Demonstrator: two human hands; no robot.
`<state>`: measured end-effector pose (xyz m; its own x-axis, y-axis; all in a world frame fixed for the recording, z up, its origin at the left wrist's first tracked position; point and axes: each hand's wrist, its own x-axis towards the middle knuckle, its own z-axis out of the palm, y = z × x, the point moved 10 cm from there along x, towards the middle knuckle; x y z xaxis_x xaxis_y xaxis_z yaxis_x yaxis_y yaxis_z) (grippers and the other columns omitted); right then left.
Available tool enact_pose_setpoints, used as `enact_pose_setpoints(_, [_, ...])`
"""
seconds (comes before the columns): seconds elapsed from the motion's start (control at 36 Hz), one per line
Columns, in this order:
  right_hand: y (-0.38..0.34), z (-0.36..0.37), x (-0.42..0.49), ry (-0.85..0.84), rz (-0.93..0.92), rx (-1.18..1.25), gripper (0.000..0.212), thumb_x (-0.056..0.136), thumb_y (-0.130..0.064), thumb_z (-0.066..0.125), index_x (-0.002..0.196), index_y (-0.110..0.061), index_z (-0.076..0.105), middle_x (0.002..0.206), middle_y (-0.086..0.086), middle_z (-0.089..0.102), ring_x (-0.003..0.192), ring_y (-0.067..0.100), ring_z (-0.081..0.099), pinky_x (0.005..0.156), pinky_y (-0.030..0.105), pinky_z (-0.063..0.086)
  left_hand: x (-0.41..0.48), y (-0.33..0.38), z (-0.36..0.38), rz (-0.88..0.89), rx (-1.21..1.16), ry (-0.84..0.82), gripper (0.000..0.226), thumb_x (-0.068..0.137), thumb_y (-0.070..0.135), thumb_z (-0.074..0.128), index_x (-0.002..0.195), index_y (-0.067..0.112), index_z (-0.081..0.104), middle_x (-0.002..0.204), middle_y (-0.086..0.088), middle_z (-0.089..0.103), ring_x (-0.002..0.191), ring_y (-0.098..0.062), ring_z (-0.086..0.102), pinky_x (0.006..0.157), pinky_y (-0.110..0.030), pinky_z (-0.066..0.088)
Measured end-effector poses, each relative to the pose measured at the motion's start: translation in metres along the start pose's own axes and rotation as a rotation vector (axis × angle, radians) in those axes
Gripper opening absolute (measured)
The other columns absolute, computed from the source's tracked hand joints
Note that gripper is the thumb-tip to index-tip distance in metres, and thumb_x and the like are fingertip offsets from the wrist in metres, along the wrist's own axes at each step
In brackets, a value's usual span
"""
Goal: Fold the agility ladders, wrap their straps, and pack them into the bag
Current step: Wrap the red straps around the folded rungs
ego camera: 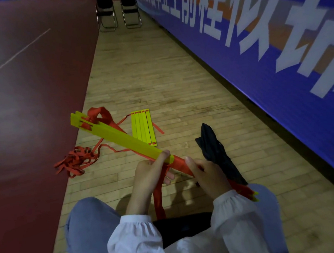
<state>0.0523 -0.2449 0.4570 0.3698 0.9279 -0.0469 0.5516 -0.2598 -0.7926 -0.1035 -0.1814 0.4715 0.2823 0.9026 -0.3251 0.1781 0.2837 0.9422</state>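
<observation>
A stacked bundle of yellow ladder rungs (114,133) slants from upper left down to my hands. My left hand (151,172) grips its near end. My right hand (208,176) holds the red strap (182,164) wound around that end; a strap tail (159,199) hangs down between my knees. A second flat set of yellow rungs (143,128) lies on the wooden floor beyond. Loose red straps (76,160) pile at the left. The black bag (216,152) lies right of my hands, with a wrapped ladder end (247,192) poking out near my right knee.
I sit on a wooden floor strip (157,71). A dark red court mat (25,87) borders it on the left. A blue banner wall (255,45) runs along the right. Two folding chairs (118,14) stand at the far end.
</observation>
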Motion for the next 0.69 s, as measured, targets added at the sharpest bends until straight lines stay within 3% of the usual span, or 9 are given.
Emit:
enact_pose_setpoints(0.06, [0.001, 0.001, 0.0, -0.022, 0.019, -0.005, 0.063, 0.084, -0.066, 0.029, 0.08, -0.015, 0.066, 0.062, -0.003, 0.054, 0.063, 0.015, 0.058, 0.065, 0.032, 0.045, -0.001, 0.0, 0.002, 0.002, -0.007, -0.014, 0.04, 0.089, 0.037, 0.06, 0.075, 0.001, 0.07, 0.067, -0.023, 0.069, 0.044, -0.018, 0.057, 0.045, -0.019, 0.045])
enact_pose_setpoints(0.19, [0.0, -0.001, -0.001, -0.057, 0.012, -0.066, 0.046, 0.098, -0.052, 0.039, 0.062, -0.025, 0.051, 0.058, -0.006, 0.045, 0.06, 0.014, 0.05, 0.064, 0.03, 0.038, -0.003, -0.003, 0.003, -0.024, -0.017, -0.042, 0.044, 0.09, 0.038, 0.058, 0.079, -0.002, 0.069, 0.068, -0.022, 0.069, 0.046, -0.018, 0.058, 0.044, -0.019, 0.045])
enact_pose_setpoints(0.33, [0.001, 0.002, -0.002, -0.056, 0.013, -0.057, 0.046, 0.097, -0.053, 0.04, 0.071, -0.02, 0.06, 0.058, -0.006, 0.048, 0.061, 0.013, 0.051, 0.065, 0.03, 0.038, -0.006, -0.004, 0.003, -0.04, -0.038, -0.065, 0.045, 0.09, 0.042, 0.058, 0.083, -0.001, 0.07, 0.069, -0.018, 0.07, 0.049, -0.017, 0.059, 0.044, -0.019, 0.046])
enact_pose_setpoints(0.44, [0.003, 0.001, -0.001, -0.017, 0.022, 0.041, 0.043, 0.087, -0.065, 0.04, 0.069, -0.03, 0.058, 0.058, -0.009, 0.05, 0.063, 0.012, 0.053, 0.065, 0.031, 0.04, -0.007, -0.002, 0.003, -0.06, -0.055, -0.086, 0.049, 0.086, 0.05, 0.06, 0.089, 0.002, 0.072, 0.07, -0.015, 0.071, 0.05, -0.016, 0.06, 0.044, -0.019, 0.046])
enact_pose_setpoints(0.53, [0.001, -0.005, 0.0, 0.063, 0.01, 0.076, 0.037, 0.077, -0.066, 0.04, 0.082, -0.036, 0.061, 0.069, -0.014, 0.059, 0.075, 0.01, 0.06, 0.075, 0.033, 0.047, -0.008, -0.003, 0.006, -0.083, -0.068, -0.11, 0.054, 0.083, 0.055, 0.06, 0.09, 0.003, 0.073, 0.067, -0.013, 0.07, 0.048, -0.015, 0.06, 0.044, -0.019, 0.047])
enact_pose_setpoints(0.69, [0.004, -0.013, 0.001, 0.153, 0.012, 0.138, 0.067, 0.063, -0.078, 0.043, 0.101, -0.028, 0.067, 0.1, -0.006, 0.068, 0.094, 0.013, 0.063, 0.086, 0.04, 0.052, -0.005, -0.003, 0.003, -0.069, -0.058, -0.088, 0.053, 0.086, 0.052, 0.059, 0.081, 0.001, 0.071, 0.064, -0.012, 0.069, 0.045, -0.013, 0.059, 0.046, -0.019, 0.049])
